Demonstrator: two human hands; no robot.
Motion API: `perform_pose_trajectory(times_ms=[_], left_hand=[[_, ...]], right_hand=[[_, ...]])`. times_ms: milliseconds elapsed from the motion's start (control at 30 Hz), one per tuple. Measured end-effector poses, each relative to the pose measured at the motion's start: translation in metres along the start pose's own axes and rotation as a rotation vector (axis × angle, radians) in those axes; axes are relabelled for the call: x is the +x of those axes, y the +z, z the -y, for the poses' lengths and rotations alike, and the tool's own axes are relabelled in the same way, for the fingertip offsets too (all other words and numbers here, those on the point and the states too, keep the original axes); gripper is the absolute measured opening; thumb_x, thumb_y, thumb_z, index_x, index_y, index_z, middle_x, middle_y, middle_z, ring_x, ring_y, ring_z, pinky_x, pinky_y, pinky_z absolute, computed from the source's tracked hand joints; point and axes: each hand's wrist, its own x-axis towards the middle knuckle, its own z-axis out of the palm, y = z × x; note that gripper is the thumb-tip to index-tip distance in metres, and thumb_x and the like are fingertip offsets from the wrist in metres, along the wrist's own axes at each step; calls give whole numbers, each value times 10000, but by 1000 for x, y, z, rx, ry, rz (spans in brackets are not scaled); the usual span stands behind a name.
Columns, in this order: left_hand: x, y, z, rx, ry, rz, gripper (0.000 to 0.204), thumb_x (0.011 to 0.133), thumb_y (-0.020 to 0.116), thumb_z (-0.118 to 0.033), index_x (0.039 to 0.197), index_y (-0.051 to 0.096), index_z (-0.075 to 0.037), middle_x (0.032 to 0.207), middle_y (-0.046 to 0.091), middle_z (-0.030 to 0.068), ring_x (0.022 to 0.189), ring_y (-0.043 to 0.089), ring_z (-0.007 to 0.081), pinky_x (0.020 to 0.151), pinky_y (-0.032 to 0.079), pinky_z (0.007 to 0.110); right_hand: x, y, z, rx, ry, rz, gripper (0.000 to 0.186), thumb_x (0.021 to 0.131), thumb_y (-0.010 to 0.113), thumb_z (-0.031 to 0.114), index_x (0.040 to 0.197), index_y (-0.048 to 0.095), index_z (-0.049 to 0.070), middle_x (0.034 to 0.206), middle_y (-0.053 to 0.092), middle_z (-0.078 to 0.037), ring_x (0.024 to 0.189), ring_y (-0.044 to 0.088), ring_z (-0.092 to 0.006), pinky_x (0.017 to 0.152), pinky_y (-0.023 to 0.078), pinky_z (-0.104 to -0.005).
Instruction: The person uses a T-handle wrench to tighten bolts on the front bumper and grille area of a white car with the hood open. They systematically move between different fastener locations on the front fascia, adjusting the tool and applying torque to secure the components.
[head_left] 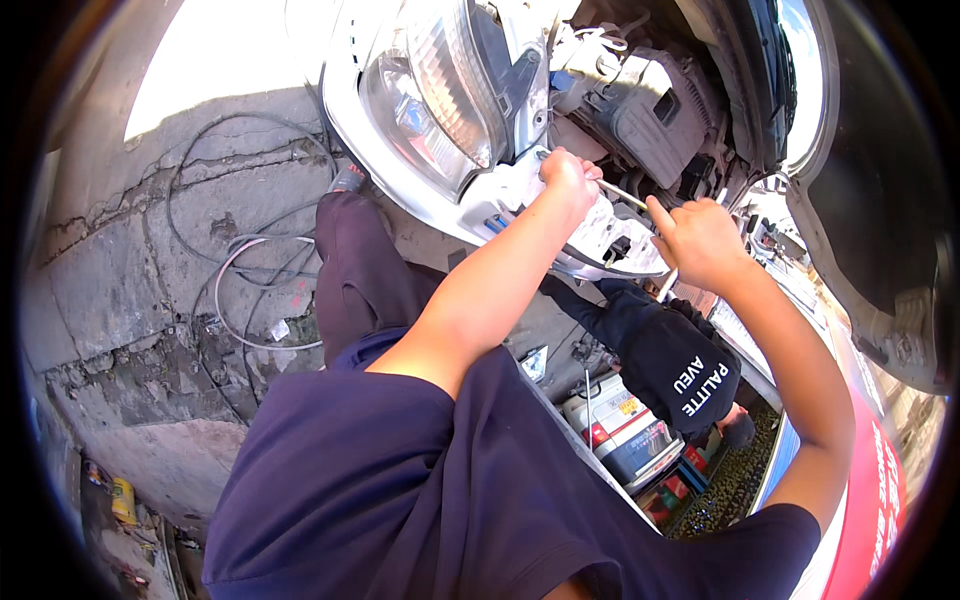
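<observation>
Right hand (697, 243): curls its fingers around near end of pale metal rod (622, 195)
Metal rod: spans gap between 2 hands, above white front panel (600, 238)
Handling: probably stiff, moderate in weight, smooth enough to slip in sweaty palms
Hold: best taken at 2 points, 1 for steadying and 1 well apart for leverage
Left hand (568, 183): grips near far end, fingers bent; cannot tell where tip seats
Headlight (430, 100): sits just beside left hand, likely brittle, easily scratched
Ground cable (185, 150): loops beyond, likely flexible
</observation>
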Motion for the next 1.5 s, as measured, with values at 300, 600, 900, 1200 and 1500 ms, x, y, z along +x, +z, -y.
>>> perform_pose_trajectory(times_ms=[300,600,900,1200,1500], left_hand=[[-7,11,-4,91,47,-91,133,906,278,-43,787,318,-88,683,298,42,476,248,139,410,224,277],[1,-1,-5,467,166,-65,158,983,374,-133,1050,454,-15,822,474,139,628,472,229,501,400,348],[-121,-38,-14,1646,1526,1203,726,792,698,-217,1380,364,48,1395,401,277,1304,409,436,1112,315,468],[-181,82,43,2369,929,696,342,1008,448,-240,1016,545,88,928,641,241,916,653,328,804,501,427],[-170,61,70,2889,2305,2095,283,804,607,-61,1072,665,-134,970,616,67,1112,595,233,1095,382,516]], right_hand=[[5,-14,2,1580,1075,-407,576,1027,465,382,1388,424,-65,980,565,-132,808,578,-226,737,505,-377],[8,-2,-16,1603,686,278,599,1039,420,466,1344,518,-40,1003,692,-150,854,712,-256,991,505,-525],[64,47,-3,2376,575,-1062,421,1028,482,340,1322,563,50,954,551,-37,875,562,-172,826,487,-344],[91,72,65,1022,624,-1986,507,992,611,267,1432,497,42,1200,533,-127,1078,550,-228,938,465,-345],[-1,157,64,1902,739,-2125,290,918,602,67,1197,597,-12,1063,638,-97,950,624,-166,855,512,-319]])
